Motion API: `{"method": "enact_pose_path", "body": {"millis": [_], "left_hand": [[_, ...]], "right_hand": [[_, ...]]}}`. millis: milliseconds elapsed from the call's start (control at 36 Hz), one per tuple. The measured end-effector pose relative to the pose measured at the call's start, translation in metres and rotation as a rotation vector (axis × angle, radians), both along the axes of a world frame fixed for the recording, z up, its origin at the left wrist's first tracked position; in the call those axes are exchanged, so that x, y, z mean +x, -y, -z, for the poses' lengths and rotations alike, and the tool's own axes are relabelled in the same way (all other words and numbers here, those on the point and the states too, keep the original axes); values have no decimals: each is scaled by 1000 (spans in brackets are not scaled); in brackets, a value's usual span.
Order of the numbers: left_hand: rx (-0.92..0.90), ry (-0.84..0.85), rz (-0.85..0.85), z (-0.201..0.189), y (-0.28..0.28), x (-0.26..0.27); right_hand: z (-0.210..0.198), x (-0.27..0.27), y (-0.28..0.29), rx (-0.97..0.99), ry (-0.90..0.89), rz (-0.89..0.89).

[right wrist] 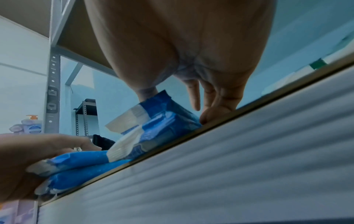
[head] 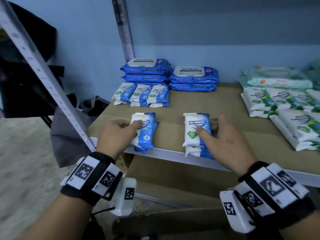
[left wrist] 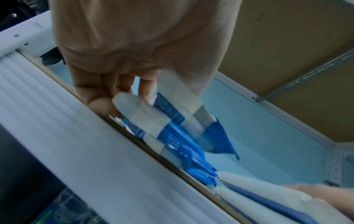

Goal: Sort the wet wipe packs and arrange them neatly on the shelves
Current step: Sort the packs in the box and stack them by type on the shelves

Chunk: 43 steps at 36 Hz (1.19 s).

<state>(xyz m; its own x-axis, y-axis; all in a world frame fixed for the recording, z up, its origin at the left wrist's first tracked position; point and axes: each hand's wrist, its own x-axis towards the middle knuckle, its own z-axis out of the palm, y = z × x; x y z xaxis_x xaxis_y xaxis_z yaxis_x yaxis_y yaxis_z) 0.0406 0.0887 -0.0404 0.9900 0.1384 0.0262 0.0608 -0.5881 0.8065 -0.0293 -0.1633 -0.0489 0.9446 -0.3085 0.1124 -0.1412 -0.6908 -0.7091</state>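
At the front edge of the shelf (head: 173, 153), the left hand (head: 114, 134) has its fingers curled around a small stack of blue-and-white antibacterial wipe packs (head: 144, 130), while the right hand (head: 223, 141) grips a second such stack (head: 196, 134) between thumb and fingers. Behind them a tidy row of matching small packs (head: 141, 95) already stands before two piles of blue antabax packs (head: 193, 78), and green-printed packs (head: 284, 104) are grouped on the right. Sorting looks largely done; these two stacks seem left to place.
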Motion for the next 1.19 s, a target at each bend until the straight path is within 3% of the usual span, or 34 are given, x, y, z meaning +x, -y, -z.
{"method": "enact_pose_path", "body": {"millis": [250, 611, 833, 1194], "left_hand": [[93, 84, 93, -1, 19, -8], [-17, 104, 168, 3, 58, -21], [-44, 67, 286, 4, 60, -21], [26, 149, 382, 8, 59, -17]], "right_hand": [[1, -4, 3, -31, 72, -16], [3, -2, 5, -76, 97, -55], [3, -5, 13, -67, 89, -49], [0, -12, 19, -62, 95, -61]]}}
